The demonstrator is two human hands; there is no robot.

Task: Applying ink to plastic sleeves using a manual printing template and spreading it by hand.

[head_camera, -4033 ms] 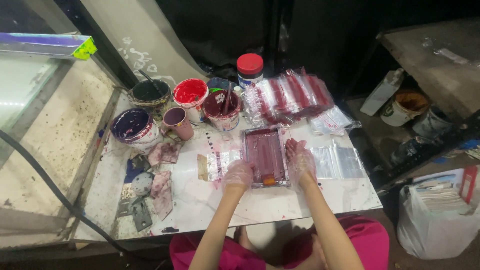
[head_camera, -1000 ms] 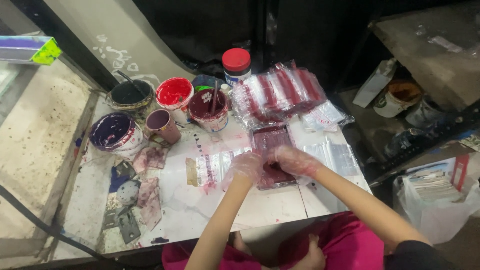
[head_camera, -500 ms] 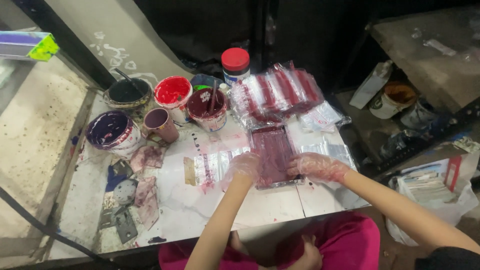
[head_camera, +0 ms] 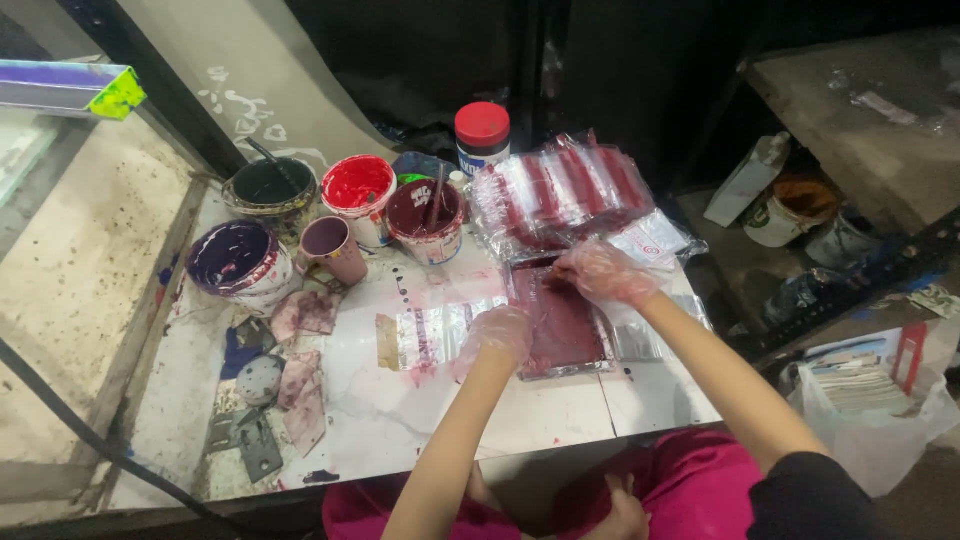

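Observation:
A clear plastic pouch filled with dark red paint (head_camera: 562, 330) lies flat on the stained white table (head_camera: 400, 410). My left hand (head_camera: 497, 335), in a thin clear glove, presses on the pouch's left edge. My right hand (head_camera: 602, 272), also gloved, rests on the pouch's upper right corner, fingers curled at its top edge. Just behind it lies a spread of several more filled red pouches (head_camera: 560, 195). A strip of empty clear pouches (head_camera: 440, 332) sits left of my left hand.
Open paint pots stand at the back left: red (head_camera: 358, 190), maroon with a stick (head_camera: 428, 215), purple (head_camera: 235, 262), a small mauve cup (head_camera: 330, 245), a dark one (head_camera: 268, 188). A red-lidded jar (head_camera: 481, 135) is behind. Stained rags (head_camera: 300, 350) lie left. Clutter and a bag (head_camera: 870, 400) sit to the right.
My right hand moved from the pouch's right side up to its top right corner. My left hand stayed at the left edge. The view shifted slightly.

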